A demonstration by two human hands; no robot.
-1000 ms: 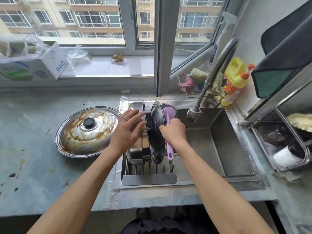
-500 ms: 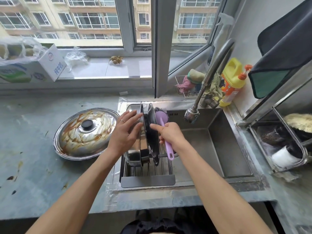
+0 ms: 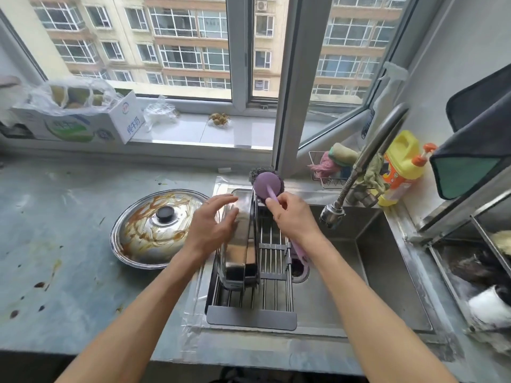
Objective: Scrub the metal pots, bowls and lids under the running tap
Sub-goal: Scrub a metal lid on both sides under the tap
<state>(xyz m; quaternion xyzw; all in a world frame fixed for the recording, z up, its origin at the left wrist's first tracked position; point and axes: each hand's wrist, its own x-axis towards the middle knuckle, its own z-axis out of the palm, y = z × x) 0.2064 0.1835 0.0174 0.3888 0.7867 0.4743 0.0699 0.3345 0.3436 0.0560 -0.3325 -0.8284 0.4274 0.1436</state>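
Since the earlier frame, the purple scrub brush has been lifted, so that its round head with the steel-wool pad is raised above the back rim of the sink, clear of the upright dishes. It is gripped by the handle in the right hand, whose fingers are curled round it. The left hand is laid with fingers spread and straight against the steel pot, which is stood on edge in the drying rack beside a dark lid that is also stood on edge. The rack is set across the left part of the sink.

On the surface to the left, just beside the left wrist, a large steel lid with a black knob is lain flat, streaked with brown sauce. The tap is arched over the sink to the right of the right hand; whether water is running cannot be told. Behind the tap a yellow detergent bottle and a wire basket of cloths are placed. A carton under a plastic bag is kept on the windowsill.
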